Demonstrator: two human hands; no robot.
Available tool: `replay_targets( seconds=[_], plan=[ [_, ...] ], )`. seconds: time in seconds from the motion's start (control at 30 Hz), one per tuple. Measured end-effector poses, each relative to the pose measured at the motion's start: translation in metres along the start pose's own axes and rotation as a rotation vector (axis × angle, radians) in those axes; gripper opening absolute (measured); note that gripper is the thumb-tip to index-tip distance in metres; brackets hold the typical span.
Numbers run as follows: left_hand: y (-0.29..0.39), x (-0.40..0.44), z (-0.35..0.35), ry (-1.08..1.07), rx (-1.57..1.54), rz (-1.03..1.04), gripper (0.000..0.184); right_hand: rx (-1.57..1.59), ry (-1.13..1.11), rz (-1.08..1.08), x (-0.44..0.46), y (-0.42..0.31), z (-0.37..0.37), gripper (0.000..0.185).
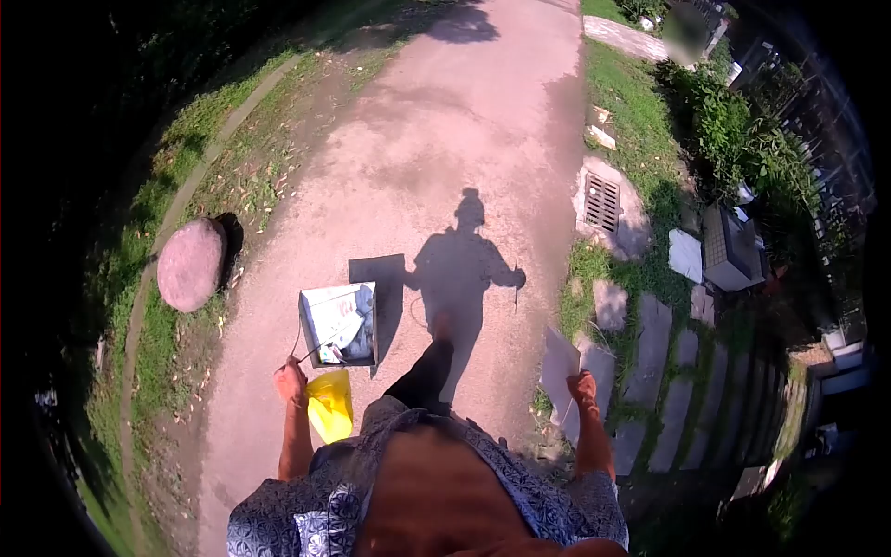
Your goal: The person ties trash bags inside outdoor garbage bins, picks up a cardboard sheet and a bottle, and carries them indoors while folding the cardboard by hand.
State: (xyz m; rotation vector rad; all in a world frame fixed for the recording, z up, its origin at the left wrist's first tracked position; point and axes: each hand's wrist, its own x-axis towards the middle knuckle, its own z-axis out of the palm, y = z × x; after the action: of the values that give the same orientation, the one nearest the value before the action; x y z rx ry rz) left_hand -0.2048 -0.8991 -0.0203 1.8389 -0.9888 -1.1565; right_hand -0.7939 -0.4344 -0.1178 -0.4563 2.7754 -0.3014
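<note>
My left hand (290,381) is closed around the thin handle of an open-topped box (375,325), which hangs ahead of it over the path. Inside the box lie white papers and crumpled pieces (342,320), too small to name one by one. A bright yellow plastic bag (330,407) hangs just beside that hand; whether the fingers hold it too, I cannot tell. On the other side, my right hand (583,386) grips the edge of a flat, pale sheet (559,369), tilted and seen partly from its side.
A paved path (445,121) runs ahead, with my shadow (455,269) on it. At the left, a large rounded stone (191,265) stands on the verge. A drain grate (602,202), stepping slabs (647,348) and bushes (710,121) line the right side.
</note>
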Motion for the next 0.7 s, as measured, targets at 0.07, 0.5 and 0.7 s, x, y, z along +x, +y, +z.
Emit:
replay_targets(
  seconds=[0.07,0.5,0.7],
  plan=[
    [0.035,0.030,0.067,0.075,0.110,-0.055,0.041,0.041,-0.131,0.069,0.029,-0.059,-0.017,0.032],
    [0.245,0.176,0.450,0.053,-0.015,-0.057,0.032,0.206,-0.785,0.299,0.261,-0.149,0.002,0.040],
    [0.328,0.220,0.648,0.083,-0.128,-0.025,0.037,0.197,-0.778,0.343,0.484,-0.194,-0.021,0.035]
  ],
)
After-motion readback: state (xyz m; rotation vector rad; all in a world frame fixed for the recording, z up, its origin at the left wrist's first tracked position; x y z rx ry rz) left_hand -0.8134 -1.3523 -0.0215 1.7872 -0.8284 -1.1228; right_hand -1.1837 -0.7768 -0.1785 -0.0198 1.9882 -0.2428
